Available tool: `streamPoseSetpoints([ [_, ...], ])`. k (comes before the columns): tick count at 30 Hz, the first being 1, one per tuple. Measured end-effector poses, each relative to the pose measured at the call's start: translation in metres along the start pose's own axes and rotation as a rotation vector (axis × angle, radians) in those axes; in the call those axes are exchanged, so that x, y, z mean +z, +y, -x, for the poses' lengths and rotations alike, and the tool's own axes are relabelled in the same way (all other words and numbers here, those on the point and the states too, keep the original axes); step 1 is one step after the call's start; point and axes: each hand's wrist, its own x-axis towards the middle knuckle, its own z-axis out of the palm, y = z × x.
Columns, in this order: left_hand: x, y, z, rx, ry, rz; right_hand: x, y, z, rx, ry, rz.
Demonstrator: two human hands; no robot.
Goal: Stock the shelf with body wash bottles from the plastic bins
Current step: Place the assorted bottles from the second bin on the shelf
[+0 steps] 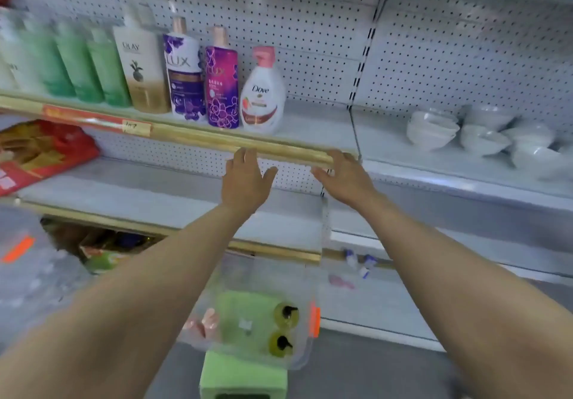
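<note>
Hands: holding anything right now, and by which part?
Nothing held: left hand and right hand are open and empty, at the shelf edge.

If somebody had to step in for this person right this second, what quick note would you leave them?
Hands: the left hand and the right hand are both open and empty, with fingers at the gold front rail of the shelf.
Done: green bottles, Olay bottle, two Lux bottles and Dove bottle stand in a row on that shelf, with free space right of the Dove.
Left: two olive bottles with black pumps wait in the clear bin below, plus something pink I can't identify.
</note>
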Motion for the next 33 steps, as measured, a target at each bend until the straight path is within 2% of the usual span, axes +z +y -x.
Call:
streamPoseSetpoints([
  [9, 0.115, -0.096, 0.068, -0.184, -0.382, 0.053, 0.145, 0.078, 0.052, 0.285, -0.333, -0.133],
  [15, 0.196, -0.171, 0.119, -0.355, -0.747, 0.097, 0.246, 0.114, 0.082, 0.517, -0.519, -0.254],
  [18, 0.229, -0.199, 0.138, -0.427, -0.869, 0.143, 0.29, 0.124, 0.1, 0.592, -0.637, -0.258],
  [21, 0.25, -0.219, 0.151, -0.53, -0.886, 0.19, 0.336, 0.133, 0.118, 0.567, -0.801, -0.154],
  [24, 0.256, -0.234, 0.163, -0.624, -0.899, 0.237, 0.357, 0.129, 0.122, 0.539, -0.87, -0.114],
  [29, 0.263, -0.243, 0.161, -0.692, -0.869, 0.304, 0.372, 0.126, 0.108, 0.631, -0.972, -0.02],
  [31, 0.265, -0.247, 0.157, -0.714, -0.841, 0.333, 0.375, 0.122, 0.104, 0.698, -0.994, -0.071],
  [33, 0.264, -0.251, 0.156, -0.743, -0.824, 0.354, 0.376, 0.116, 0.102, 0.8, -0.955, -0.257],
])
